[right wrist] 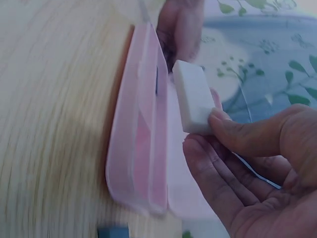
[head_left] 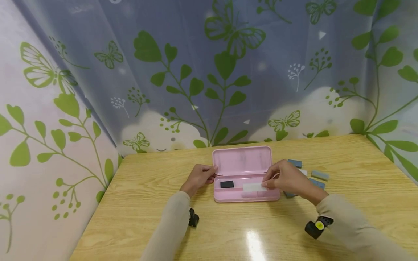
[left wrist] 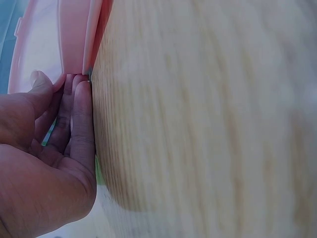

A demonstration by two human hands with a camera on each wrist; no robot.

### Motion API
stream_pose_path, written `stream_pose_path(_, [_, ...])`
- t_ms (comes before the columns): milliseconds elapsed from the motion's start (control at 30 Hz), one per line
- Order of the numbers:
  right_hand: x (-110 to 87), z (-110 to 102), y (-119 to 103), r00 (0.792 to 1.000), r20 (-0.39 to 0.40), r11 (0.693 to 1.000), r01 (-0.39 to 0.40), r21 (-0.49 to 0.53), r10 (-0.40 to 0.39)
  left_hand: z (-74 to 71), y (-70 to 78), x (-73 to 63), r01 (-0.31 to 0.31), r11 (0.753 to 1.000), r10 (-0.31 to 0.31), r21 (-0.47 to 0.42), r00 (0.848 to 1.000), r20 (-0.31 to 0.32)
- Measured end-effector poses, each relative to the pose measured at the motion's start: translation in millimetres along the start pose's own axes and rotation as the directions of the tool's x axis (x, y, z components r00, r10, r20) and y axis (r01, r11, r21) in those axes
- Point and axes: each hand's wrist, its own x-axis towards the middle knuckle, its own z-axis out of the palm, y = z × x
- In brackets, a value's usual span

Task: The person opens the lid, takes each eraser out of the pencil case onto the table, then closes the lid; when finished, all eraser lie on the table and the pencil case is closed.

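Observation:
A pink pencil case (head_left: 246, 198) stands on the table with its lid (head_left: 241, 161) raised toward the back. At the lid's left edge, my left hand (head_left: 200, 177) holds on, thumb (left wrist: 40, 82) on the inner face and fingers behind. Over the case's right half, my right hand (head_left: 287, 178) pinches a white eraser (right wrist: 193, 96) by one end between thumb and fingertips. The eraser's free end points left, above the tray. Inside the case, a black eraser (head_left: 226, 184) lies in the back compartment at the left.
Right of the case, several small blocks lie on the wooden table (head_left: 147, 217), among them a blue one (head_left: 294, 163) and a grey-green one (head_left: 320, 175). My right hand partly covers this group. A patterned curtain (head_left: 183, 72) hangs behind the table.

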Motion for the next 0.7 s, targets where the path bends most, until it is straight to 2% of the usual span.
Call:
stream_pose_path(400, [-37.8, -42, 24, 0.995, 0.018, 0.994, -0.094, -0.062, 0.095, -0.8, 0.6, -1.0, -0.003, 1.000, 0.003, 0.006, 1.000, -0.009])
stream_pose_path(700, [-59.0, -60, 48, 0.988, 0.087, 0.992, -0.126, -0.031, 0.128, 1.6, 1.0, -1.8, -0.004, 1.000, 0.004, 0.008, 1.000, -0.008])
